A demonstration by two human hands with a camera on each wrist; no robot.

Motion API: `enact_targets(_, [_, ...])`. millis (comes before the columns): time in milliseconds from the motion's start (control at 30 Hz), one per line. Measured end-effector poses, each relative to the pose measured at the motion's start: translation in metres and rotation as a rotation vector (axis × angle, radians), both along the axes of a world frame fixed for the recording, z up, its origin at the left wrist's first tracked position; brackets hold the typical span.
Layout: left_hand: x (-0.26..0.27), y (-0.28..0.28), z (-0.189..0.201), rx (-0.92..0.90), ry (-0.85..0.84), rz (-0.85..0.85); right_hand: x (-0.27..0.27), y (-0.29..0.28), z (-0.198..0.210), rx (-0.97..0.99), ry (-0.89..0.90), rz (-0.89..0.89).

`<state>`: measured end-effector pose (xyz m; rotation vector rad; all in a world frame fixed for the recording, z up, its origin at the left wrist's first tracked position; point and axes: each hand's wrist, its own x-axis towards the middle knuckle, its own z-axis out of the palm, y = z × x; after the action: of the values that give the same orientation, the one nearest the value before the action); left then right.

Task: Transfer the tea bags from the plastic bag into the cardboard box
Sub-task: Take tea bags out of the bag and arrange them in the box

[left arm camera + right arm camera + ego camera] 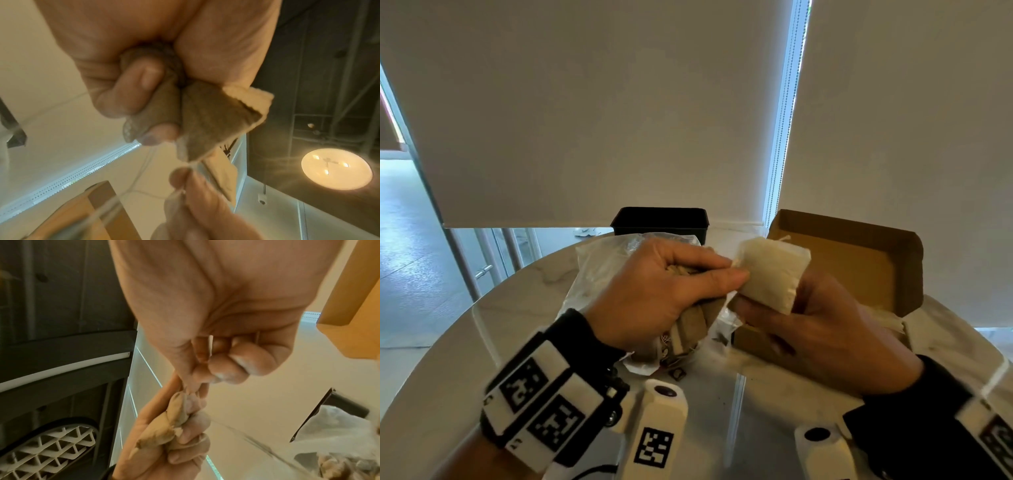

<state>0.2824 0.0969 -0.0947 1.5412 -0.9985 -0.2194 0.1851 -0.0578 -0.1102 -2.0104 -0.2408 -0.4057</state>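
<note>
Two hands meet just left of the cardboard box (859, 260), above the counter (448, 359). Our right hand (825, 329) pinches a pale tea bag (774, 274) in its grip; our left hand (664, 291) clutches several more over the plastic bag (599, 274). We judge a bag is being separated, strings perhaps tangled. Next, it must be freed and lowered into the box. Only the left wrist view shows the thin string (141, 168); only the head view shows the open box.

no readable text or numbers anywhere, only black-and-white square marker patterns on the wristbands (541, 407)
</note>
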Motion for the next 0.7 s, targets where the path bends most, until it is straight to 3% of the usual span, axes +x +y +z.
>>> enact_targets(133, [0.009, 0.010, 0.005, -0.085, 0.094, 0.044, -0.003, -0.016, 0.001, 0.003, 0.108, -0.021])
enact_targets(333, [0.017, 0.019, 0.006, -0.073, 0.017, 0.126, -0.011, -0.034, 0.006, -0.097, 0.212, -0.039])
enact_targets(433, [0.020, 0.024, 0.006, -0.071, -0.027, 0.165, -0.010, -0.043, 0.005, -0.197, 0.259, -0.120])
enact_targets(700, [0.023, 0.031, 0.007, -0.062, -0.193, 0.307, -0.006, -0.062, 0.001, -0.235, 0.269, -0.309])
